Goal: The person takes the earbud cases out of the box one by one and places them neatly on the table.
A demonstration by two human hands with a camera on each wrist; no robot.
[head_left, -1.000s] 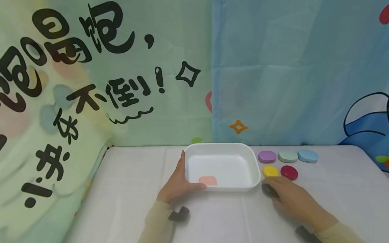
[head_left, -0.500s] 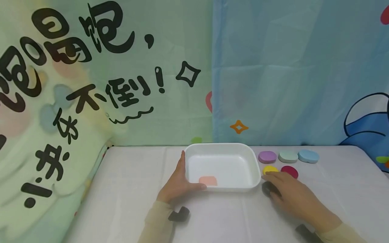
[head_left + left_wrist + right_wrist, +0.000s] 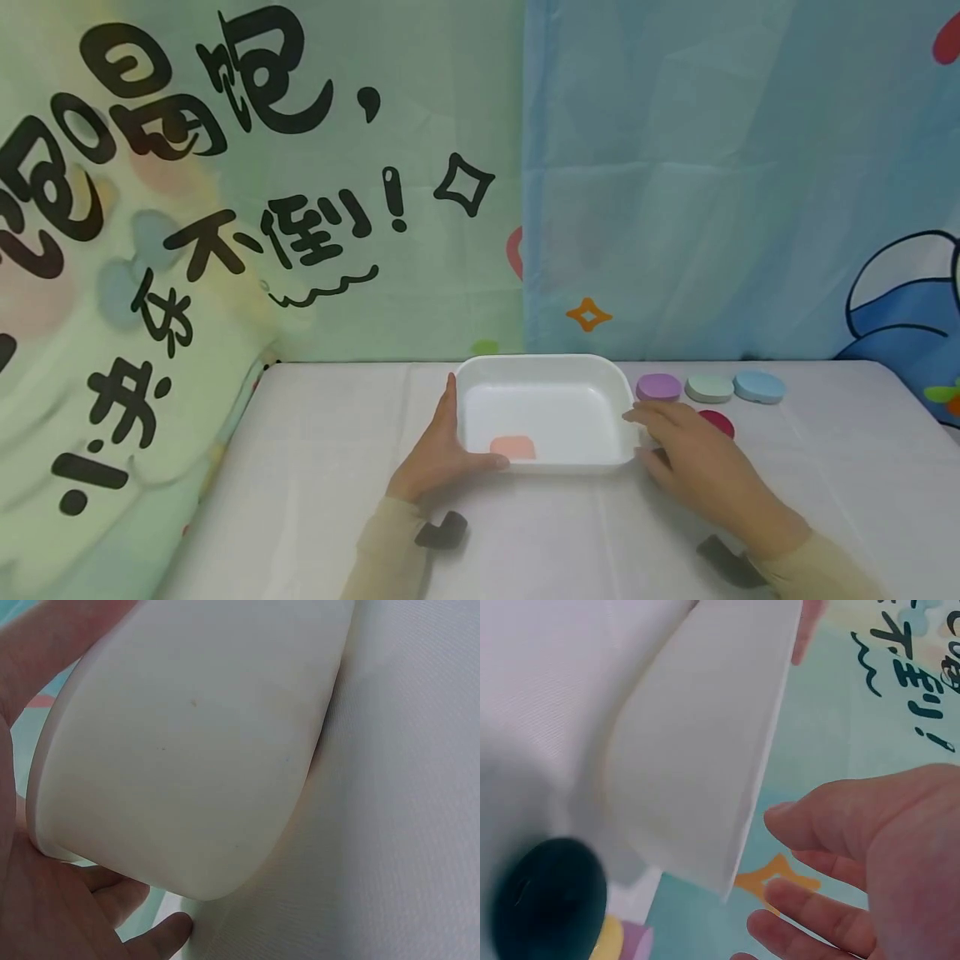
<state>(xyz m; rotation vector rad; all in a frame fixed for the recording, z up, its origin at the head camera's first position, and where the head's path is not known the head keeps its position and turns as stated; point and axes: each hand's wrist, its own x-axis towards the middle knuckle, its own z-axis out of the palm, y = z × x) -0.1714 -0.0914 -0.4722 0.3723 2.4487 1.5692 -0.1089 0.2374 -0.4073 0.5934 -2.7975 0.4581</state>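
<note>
My left hand [image 3: 446, 458] holds the near left corner of a white rectangular tray [image 3: 546, 363], thumb over the near rim and fingers along the left side. A flat salmon-pink shape [image 3: 513, 447] shows inside the tray at its near left. At the tray's right rim is my right hand [image 3: 697, 467]. Its thumb and fingers are spread apart with nothing between them in the right wrist view. A dark oval piece [image 3: 551, 900] lies on the table below that hand; in the head view the hand mostly covers it. A yellow piece [image 3: 609, 937] shows behind it.
Right of the tray, a purple [image 3: 658, 387], a pale green [image 3: 709, 388] and a light blue [image 3: 760, 387] oval piece stand in a row. A crimson round piece [image 3: 717, 422] is partly behind my right hand. Printed cloth [image 3: 675, 208] hangs behind the white-covered table [image 3: 315, 500].
My right hand has come away from the dark piece and moved left and up to the tray's right rim, covering the yellow piece. My left hand and the tray have stayed put.
</note>
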